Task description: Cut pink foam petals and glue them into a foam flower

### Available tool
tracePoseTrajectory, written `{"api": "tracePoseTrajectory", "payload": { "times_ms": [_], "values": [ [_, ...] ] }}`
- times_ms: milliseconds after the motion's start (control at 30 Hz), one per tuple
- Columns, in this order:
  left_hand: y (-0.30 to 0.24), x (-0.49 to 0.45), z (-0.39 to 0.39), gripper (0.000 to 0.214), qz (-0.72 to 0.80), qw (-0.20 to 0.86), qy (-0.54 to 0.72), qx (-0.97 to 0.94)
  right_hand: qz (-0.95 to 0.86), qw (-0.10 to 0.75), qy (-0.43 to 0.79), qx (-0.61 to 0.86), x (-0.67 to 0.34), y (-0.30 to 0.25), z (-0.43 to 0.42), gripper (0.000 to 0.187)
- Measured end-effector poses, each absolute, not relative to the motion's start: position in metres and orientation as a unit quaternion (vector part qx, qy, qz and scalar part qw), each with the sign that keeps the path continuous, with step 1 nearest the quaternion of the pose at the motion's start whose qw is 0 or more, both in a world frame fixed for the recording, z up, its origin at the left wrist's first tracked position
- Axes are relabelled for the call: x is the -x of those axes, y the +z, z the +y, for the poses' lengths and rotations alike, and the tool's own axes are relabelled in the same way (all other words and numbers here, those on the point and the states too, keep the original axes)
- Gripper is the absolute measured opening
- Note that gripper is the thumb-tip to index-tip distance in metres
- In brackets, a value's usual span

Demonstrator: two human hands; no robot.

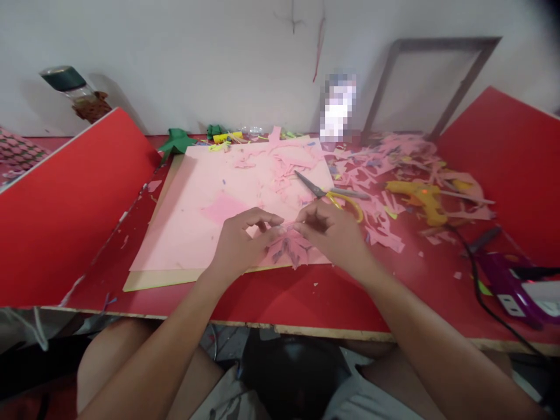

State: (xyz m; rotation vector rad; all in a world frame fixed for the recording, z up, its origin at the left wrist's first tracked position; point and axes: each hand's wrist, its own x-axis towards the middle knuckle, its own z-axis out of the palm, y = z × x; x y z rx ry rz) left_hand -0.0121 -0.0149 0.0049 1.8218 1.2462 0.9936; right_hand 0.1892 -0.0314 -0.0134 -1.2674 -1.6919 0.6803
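Paper cutout is pinched by left hand and right hand, both nearly closed, near the yellow-handled scissors.

The one camera sits on the person's head, looking forward and down at the red table. It is near the left hand and right hand, and sees from the near knees to the far white wall.

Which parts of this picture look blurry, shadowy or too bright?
In the head view, the pixelated shape by the wall glares white; a soft shadow falls on the wall beside the bottle; the pink piece at the left hand looks smeared; the upper right corner is dark.
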Motion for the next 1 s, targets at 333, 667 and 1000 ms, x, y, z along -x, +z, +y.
{"api": "tracePoseTrajectory", "payload": {
  "times_ms": [333,667,1000],
  "values": [
    [0.006,0.02,-0.006,0.016,0.524,0.378,0.358,-0.675,-0.654,0.512,0.255,0.494,-0.2,-0.008,-0.032,0.013],
    [0.002,0.041,0.009,0.025,0.539,0.312,0.219,-0.751,-0.645,0.504,0.252,0.516,-0.209,-0.006,-0.027,0.025],
    [-0.007,0.028,0.009,0.016,0.555,0.282,0.224,-0.75,-0.667,0.474,0.15,0.555,-0.205,-0.008,-0.025,0.011]
  ]
}}
